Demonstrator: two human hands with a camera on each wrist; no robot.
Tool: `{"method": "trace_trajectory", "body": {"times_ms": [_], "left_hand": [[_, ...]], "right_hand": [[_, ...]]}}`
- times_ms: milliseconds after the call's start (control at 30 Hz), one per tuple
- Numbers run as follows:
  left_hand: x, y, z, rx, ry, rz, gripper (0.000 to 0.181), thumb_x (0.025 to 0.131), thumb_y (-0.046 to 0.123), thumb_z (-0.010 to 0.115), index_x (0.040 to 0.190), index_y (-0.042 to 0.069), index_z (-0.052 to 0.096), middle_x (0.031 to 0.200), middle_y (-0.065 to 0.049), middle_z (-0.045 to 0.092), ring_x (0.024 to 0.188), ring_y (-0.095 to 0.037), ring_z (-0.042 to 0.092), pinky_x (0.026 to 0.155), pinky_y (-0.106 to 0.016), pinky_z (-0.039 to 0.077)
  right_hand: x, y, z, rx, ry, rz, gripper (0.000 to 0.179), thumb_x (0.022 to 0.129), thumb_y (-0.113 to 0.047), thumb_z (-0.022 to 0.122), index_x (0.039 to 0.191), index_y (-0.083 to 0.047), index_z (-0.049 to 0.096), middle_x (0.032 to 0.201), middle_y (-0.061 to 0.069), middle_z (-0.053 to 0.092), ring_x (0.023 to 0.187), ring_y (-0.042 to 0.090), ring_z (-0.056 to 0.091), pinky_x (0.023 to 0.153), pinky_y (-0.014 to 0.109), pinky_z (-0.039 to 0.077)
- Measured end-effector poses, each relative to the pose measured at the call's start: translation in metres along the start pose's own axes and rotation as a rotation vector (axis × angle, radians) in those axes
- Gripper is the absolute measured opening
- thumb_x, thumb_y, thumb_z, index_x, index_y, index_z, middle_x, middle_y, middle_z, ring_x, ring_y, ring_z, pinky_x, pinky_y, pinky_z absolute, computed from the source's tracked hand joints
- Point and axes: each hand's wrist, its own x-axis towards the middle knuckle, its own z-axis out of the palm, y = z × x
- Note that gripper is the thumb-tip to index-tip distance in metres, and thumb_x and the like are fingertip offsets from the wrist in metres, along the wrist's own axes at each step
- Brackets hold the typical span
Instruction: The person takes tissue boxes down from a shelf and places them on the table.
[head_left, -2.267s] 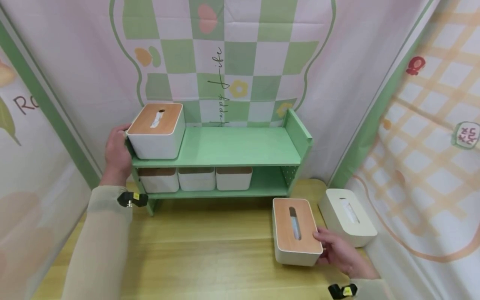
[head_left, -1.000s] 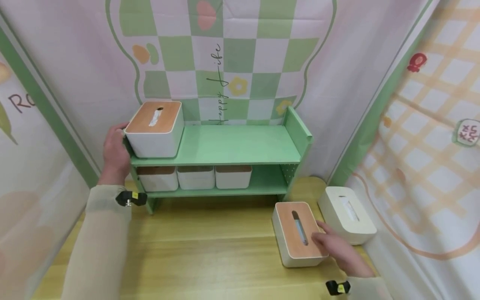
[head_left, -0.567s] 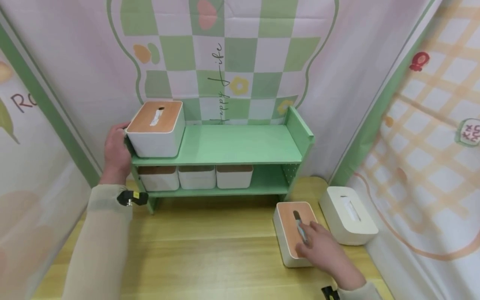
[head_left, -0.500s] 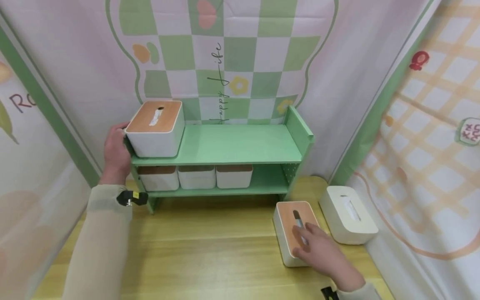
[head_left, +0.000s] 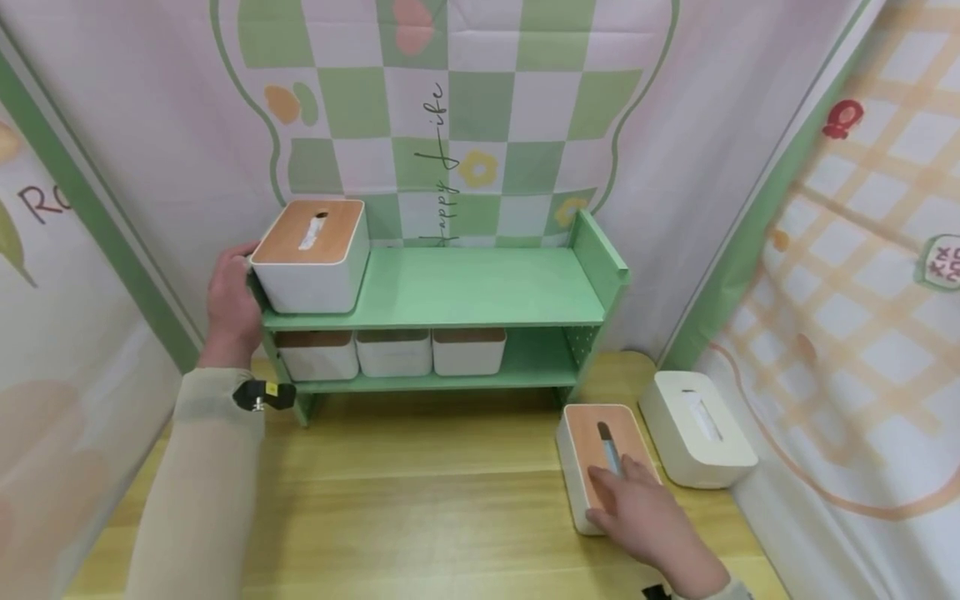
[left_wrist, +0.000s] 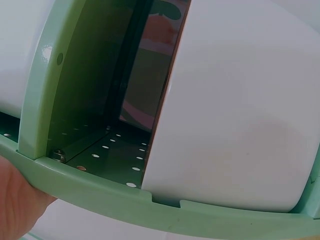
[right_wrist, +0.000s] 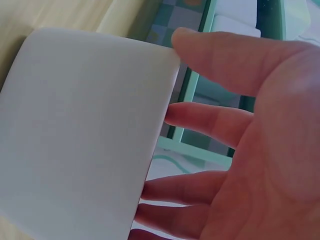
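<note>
The wood-topped tissue box (head_left: 587,454) stands upright on the desk (head_left: 420,500), near the right edge and forward of the back right corner, its length running roughly front to back. Largest of all is the green-and-white checked cloth (head_left: 480,108), hanging behind the desk's back edge. Near that edge stands the green shelf (head_left: 480,287), two tiers high. At the left end of its upper tier sits a white box with a wooden lid (head_left: 318,279). A cream tissue box (head_left: 678,433) lies by the desk's right edge, just beside the wood-topped one. Three smaller white boxes (head_left: 393,354) stand in a row on the shelf's lower tier, leaving its right end bare. The left hand (head_left: 235,304) rests against the shelf's left side panel; its fingers are mostly hidden, so I cannot tell whether they clamp it. The right hand (head_left: 641,512) has its fingers apart and nearly straight, tips touching the wooden top, thumb at the box's edge. A black wrist device (head_left: 264,396) sits on the left sleeve.
</note>
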Motion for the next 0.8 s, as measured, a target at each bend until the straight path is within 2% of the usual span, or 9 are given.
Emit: {"method": "trace_trajectory", "body": {"times_ms": [267, 433, 800], "left_hand": [[0.000, -0.001, 0.000, 0.016, 0.001, 0.004, 0.054, 0.105, 0.039, 0.016, 0.148, 0.021, 0.043, 0.154, -0.003, 0.040, 0.141, -0.023, 0.032, 0.115, -0.042, 0.023], [0.001, 0.000, -0.001, 0.011, -0.013, -0.008, 0.054, 0.105, 0.040, 0.015, 0.149, 0.022, 0.042, 0.154, -0.002, 0.039, 0.141, -0.023, 0.032, 0.115, -0.044, 0.024], [0.001, -0.002, -0.002, -0.002, -0.027, -0.019, 0.054, 0.105, 0.041, 0.016, 0.148, 0.024, 0.042, 0.154, -0.001, 0.040, 0.141, -0.023, 0.033, 0.115, -0.046, 0.025]], "right_hand": [[0.000, 0.010, -0.003, 0.006, -0.003, 0.005, 0.052, 0.083, -0.033, 0.079, 0.127, -0.008, 0.066, 0.128, 0.043, 0.050, 0.122, 0.059, 0.044, 0.094, 0.065, 0.042], [0.001, 0.016, -0.004, 0.001, -0.012, 0.024, 0.052, 0.086, -0.029, 0.076, 0.130, -0.005, 0.062, 0.131, 0.047, 0.043, 0.123, 0.062, 0.040, 0.095, 0.068, 0.040], [0.010, 0.032, 0.000, 0.004, 0.030, 0.051, 0.051, 0.092, -0.022, 0.071, 0.135, 0.001, 0.056, 0.136, 0.051, 0.031, 0.126, 0.065, 0.032, 0.095, 0.071, 0.037]]}}
